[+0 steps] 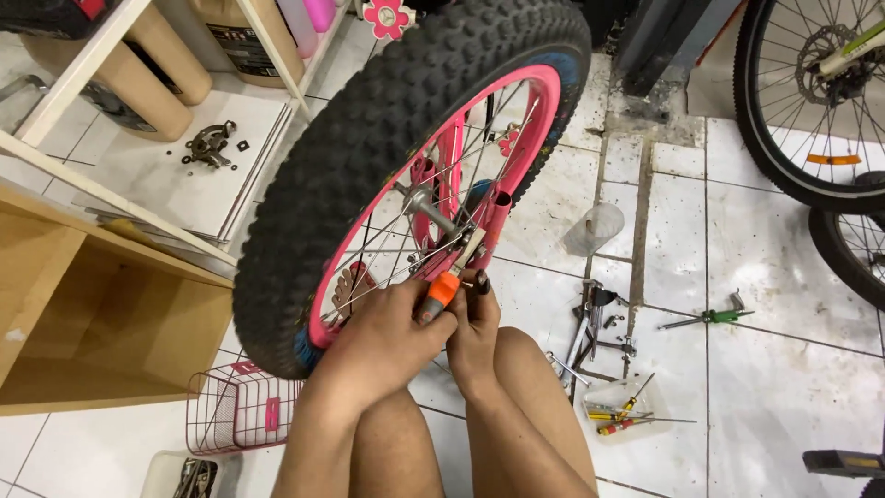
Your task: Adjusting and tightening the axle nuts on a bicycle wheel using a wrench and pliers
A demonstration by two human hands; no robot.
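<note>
The person's bare knees (479, 415) rise nearest the camera, and above them stands the knobbly black tyre (369, 138) on its pink rim (516, 120), resting on the tiled floor (765, 277) beside a wire basket (240, 406). The left hand (387, 337) is closed around an orange-handled screwdriver (441, 293) at the spokes (387, 249) near the hub (its tip is hidden), while the right hand (475, 318) pinches something small beside it. If the tool slips, it could bend a spoke or jab a finger.

Left hand (392, 337) gripping orange-handled screwdriver (441, 293), right hand (475, 323) beside it, at pink wheel (406, 175) hub
</note>
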